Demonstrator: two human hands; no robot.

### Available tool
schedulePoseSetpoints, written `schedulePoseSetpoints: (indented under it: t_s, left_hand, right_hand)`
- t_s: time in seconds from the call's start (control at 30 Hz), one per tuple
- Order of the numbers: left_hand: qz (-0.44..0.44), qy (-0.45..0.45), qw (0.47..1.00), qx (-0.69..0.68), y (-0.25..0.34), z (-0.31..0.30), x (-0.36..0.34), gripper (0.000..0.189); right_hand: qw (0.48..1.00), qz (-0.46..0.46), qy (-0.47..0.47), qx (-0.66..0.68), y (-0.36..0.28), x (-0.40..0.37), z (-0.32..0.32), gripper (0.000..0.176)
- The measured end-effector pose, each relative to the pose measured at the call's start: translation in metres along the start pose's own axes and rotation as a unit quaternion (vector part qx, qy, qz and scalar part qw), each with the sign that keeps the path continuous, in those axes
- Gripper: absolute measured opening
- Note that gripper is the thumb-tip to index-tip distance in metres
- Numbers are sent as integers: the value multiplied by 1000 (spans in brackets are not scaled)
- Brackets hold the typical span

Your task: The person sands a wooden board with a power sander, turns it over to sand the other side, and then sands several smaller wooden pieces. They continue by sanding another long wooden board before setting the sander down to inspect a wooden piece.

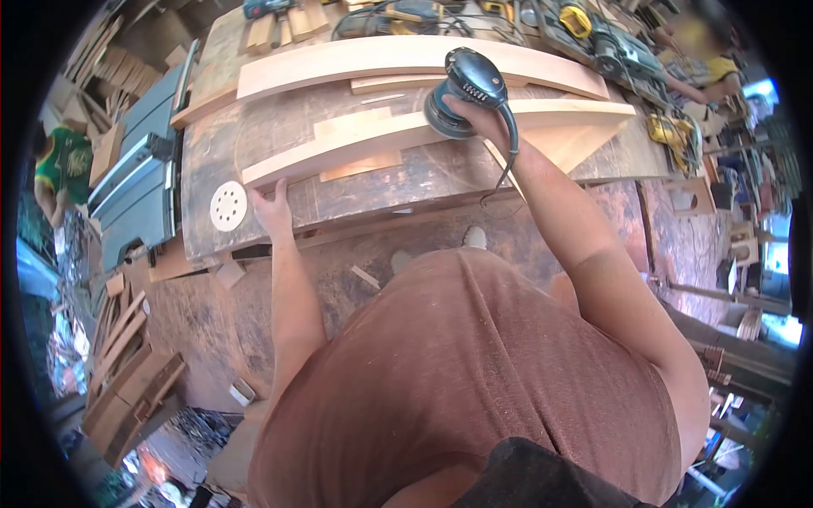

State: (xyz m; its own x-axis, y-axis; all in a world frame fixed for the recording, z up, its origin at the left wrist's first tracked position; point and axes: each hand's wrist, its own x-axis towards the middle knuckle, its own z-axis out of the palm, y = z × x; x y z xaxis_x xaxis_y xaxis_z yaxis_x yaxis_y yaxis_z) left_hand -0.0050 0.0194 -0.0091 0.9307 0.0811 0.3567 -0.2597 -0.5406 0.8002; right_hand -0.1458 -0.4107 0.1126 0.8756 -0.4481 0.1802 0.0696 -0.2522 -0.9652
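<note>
A long curved wooden piece (364, 140) lies across the workbench (322, 199), over smaller flat boards. My right hand (474, 114) is wrapped round a dark blue and black orbital sander (472, 78), whose round pad is at the curved piece near its middle. The sander's cord hangs down beside my wrist. At the piece's left end my left hand (272, 208) touches its near edge, fingers apart and partly hidden by the wood. A white sanding disc with holes (229, 206) lies left of that hand. Behind is a second curved piece (339, 64).
A blue-grey table saw (140, 169) stands left of the bench, with a person in green (66, 161) beyond it. Power tools and cords, including a yellow tool (673, 135), lie at the back and right. Another person's arm (686, 89) shows at upper right. Wood scraps (118, 339) lie lower left.
</note>
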Motion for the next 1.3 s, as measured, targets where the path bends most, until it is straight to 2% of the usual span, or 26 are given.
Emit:
schedulePoseSetpoints:
  t_s: [0.07,0.17,0.37,0.47,0.53,0.6,0.67,0.7,0.77,0.83,0.87,0.9,0.93,1.0,1.07,1.13,1.2,1.23,1.3]
  left_hand:
    - [3,-7,1000,-11,3,-1,-2,77]
    - [7,-14,999,-36,-6,2,0,78]
    - [4,-14,998,-55,-28,6,6,79]
    - [-5,-70,993,-100,-27,8,4,79]
    - [-47,-31,975,-213,-5,7,0,78]
    - [-59,2,980,-190,15,7,-10,79]
    - [16,88,994,58,26,4,-12,80]
    - [31,92,993,60,33,4,-14,82]
    - [70,112,990,47,53,8,-15,80]
    - [110,136,980,94,62,18,-13,77]
    - [133,137,974,122,71,21,-12,74]
    - [155,134,967,150,78,25,-12,72]
    - [170,121,965,158,93,26,-12,70]
    - [197,93,965,149,115,35,-11,67]
    - [214,69,966,127,134,47,-11,65]
    - [216,66,966,128,154,60,-11,64]
    - [228,10,963,145,169,72,-9,62]
    - [228,13,963,147,175,77,-8,62]
    - [228,-63,963,130,189,90,-6,60]
  right_hand:
    - [1000,-18,12,-2,0,-3,-21,43]
    - [996,-32,51,-72,20,4,-51,38]
    - [995,6,98,-32,33,1,-107,38]
    - [992,-17,121,-36,35,0,-136,39]
    - [988,13,146,-40,38,-3,-157,40]
    - [983,-7,174,-50,41,-1,-177,41]
    - [982,7,170,-86,54,7,-202,40]
    - [980,78,172,-60,54,9,-212,38]
    - [976,-9,185,-111,51,10,-227,41]
    - [979,30,171,-111,74,19,-260,45]
    - [981,6,161,-108,84,22,-275,47]
    - [972,-65,168,-154,75,20,-279,48]
    - [964,-32,184,-189,71,19,-288,49]
    - [969,-64,174,-163,82,22,-311,52]
    - [949,-65,213,-221,99,31,-333,53]
    - [955,-76,219,-185,96,31,-343,53]
    - [958,-70,229,-160,107,33,-356,53]
    - [959,-64,228,-157,106,32,-358,52]
    - [959,-57,231,-156,104,31,-364,51]
